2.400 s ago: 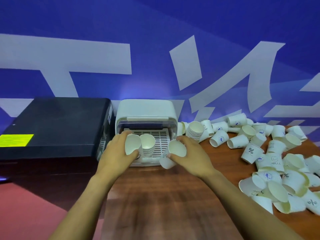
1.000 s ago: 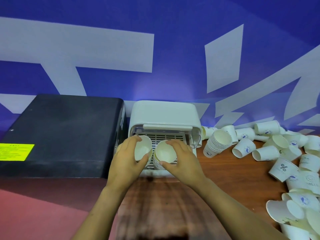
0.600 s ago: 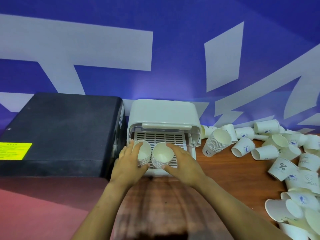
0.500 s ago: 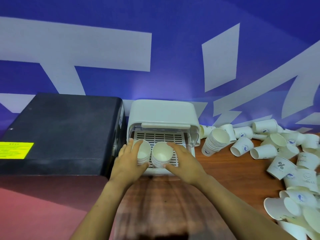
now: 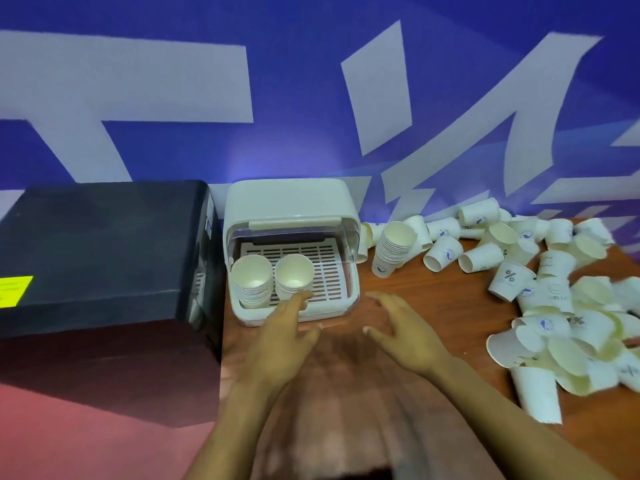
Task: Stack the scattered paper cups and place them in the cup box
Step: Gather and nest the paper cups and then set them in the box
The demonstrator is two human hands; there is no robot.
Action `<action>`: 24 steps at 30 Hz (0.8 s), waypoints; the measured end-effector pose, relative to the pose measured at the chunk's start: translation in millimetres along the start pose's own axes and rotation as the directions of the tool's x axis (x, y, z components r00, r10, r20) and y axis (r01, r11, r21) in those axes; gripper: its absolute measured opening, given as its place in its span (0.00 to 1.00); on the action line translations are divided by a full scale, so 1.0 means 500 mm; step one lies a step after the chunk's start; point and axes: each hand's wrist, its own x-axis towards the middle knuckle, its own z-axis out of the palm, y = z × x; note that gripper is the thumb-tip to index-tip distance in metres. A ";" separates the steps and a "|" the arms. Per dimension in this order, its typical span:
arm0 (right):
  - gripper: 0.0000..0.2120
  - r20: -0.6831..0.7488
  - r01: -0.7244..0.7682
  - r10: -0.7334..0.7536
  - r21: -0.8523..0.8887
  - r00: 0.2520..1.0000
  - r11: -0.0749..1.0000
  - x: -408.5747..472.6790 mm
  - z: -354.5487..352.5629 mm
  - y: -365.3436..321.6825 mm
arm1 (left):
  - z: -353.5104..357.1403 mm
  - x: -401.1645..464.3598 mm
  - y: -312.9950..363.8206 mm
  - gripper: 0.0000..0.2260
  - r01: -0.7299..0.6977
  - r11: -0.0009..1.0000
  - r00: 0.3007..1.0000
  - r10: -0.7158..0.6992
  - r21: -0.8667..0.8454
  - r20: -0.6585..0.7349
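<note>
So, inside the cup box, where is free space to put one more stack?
The right half of the cup box grate is bare, between the right stack and the right wall. The left half is crowded by the left stack and the right one. Outside, loose cups crowd the table's right side.

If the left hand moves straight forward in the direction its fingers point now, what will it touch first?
Most likely the right cup stack in the cup box. The left hand is open, with fingertips over the box's front rim just before that stack. Its height is unclear.
</note>
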 end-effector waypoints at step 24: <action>0.27 0.060 0.010 -0.005 -0.079 0.998 0.997 -0.055 -0.259 0.527 | 0.522 0.066 0.274 0.19 0.130 0.955 0.939 -0.205 0.266 0.276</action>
